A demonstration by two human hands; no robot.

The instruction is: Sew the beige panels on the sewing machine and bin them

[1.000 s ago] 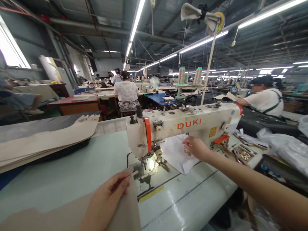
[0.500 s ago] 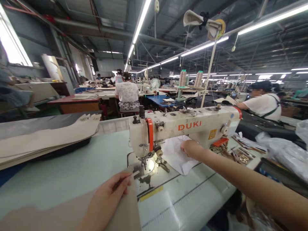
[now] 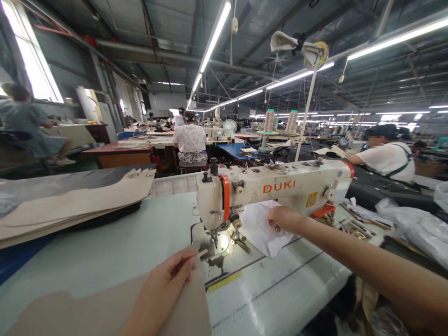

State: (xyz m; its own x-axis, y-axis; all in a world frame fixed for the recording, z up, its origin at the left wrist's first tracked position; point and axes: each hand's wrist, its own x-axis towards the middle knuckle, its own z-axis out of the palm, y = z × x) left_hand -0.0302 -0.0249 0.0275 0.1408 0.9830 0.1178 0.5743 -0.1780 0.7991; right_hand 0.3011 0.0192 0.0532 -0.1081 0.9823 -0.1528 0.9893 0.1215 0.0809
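- Just changed: the right hand [image 3: 285,220], at centre right of the frame, had curled its fingers down to a crumpled white sheet [image 3: 259,233]; half a second earlier it was already there. The left hand [image 3: 171,275] had kept its hold. This suggested a pause for handling small parts, not stitching.
- Small brownish pieces [image 3: 275,227] lay on the sheet just below the right fingers, partly hidden; whether those fingers gripped one could not be told.
- At lower centre, the left thumb and fingertips pinched a thin pale strip [image 3: 202,253], its free end pointing toward the presser foot [image 3: 215,240] of the sewing machine [image 3: 280,182].
- A beige panel [image 3: 196,303] lay beneath the left hand.
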